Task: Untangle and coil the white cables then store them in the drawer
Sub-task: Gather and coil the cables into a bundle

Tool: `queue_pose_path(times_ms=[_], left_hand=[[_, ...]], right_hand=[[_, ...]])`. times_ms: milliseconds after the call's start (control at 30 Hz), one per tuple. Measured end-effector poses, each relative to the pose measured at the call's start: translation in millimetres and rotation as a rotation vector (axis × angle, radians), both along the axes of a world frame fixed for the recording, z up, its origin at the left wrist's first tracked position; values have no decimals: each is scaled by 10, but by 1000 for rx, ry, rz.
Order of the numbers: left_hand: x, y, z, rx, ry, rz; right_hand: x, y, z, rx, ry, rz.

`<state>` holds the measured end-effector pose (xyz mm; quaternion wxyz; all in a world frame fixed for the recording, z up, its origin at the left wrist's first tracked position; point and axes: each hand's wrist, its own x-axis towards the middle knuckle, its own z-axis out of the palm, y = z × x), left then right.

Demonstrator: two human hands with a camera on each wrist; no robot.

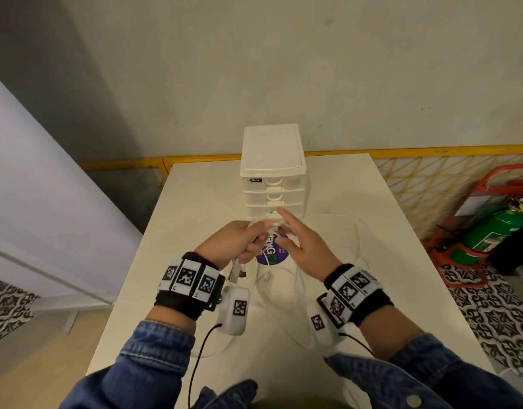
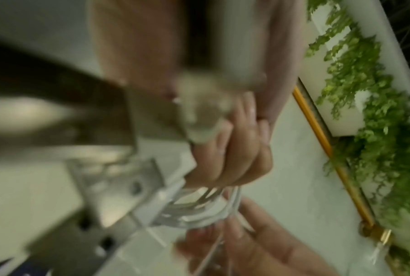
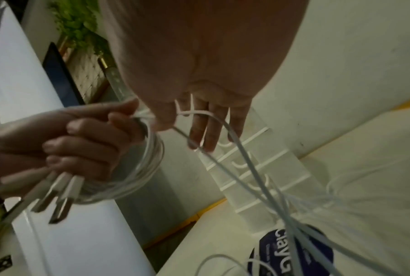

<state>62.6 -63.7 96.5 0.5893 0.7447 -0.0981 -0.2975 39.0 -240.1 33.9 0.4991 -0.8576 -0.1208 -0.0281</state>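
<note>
Right wrist view: we coil the white cables (image 3: 138, 168).
Our left hand (image 3: 64, 147) clamps the loops so they hold; our right hand (image 3: 206, 119), fingers straight, guides loose strands.

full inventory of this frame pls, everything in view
coiled cables: one bundle, white, gripped in left hand, plug ends hanging out
loose cables: several strands, white, on table and across right fingers
drawer unit: one, white, back of table, drawers closed
table: one, white
round sticker: one, purple, on table before drawers
fire extinguisher: one, green, floor at right
left hand: grips coil
right hand: fingers straight, strands draped over them
</note>
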Motion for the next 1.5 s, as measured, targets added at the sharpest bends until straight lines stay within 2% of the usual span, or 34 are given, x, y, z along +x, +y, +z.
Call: queue_pose_path(times_ms=[67,200,333,467,533,667,767,833,900,967,1033,1100,1200,1367,1433,1500], left_hand=[[-30,-14,61,-92,28,-9],[-63,-27,114,-374,145,-52],[-6,-50,215,-808,246,40],[137,80,312,-1208,225,160],[208,151,347,-1288,141,284],[216,166,379,-1121,-85,675],[236,195,255,-819,-282,790],[246,216,148,-560,-429,762],[229,190,43,-289,-505,657],[158,125,-38,-28,-518,482],[84,85,-74,116,-479,283],[8,65,-52,71,-358,129],[-43,33,-19,-162,-97,-55],[-144,-62,10,-472,62,-209],[-157,-84,80,-626,99,-195],[-134,-94,193,-839,132,-157]], right_hand=[[22,11,-34,23,-77,-41],[93,-35,21,-109,-268,-79],[78,23,-54,-130,-115,-60],[-61,211,-308,-265,45,8],[-146,268,-390,-250,99,40],[-177,320,-320,-250,13,113],[-165,334,-221,-241,-86,142],[-190,336,-142,-245,-182,153],[-224,354,-10,-204,-292,156],[-223,356,142,-179,-395,135],[-179,303,290,-177,-477,60],[-103,181,379,-152,-515,-46],[41,-46,371,-146,-560,-166],[116,-201,365,-326,-633,-146],[100,-222,314,-322,-510,-149],[77,-211,171,-366,-300,-143]])
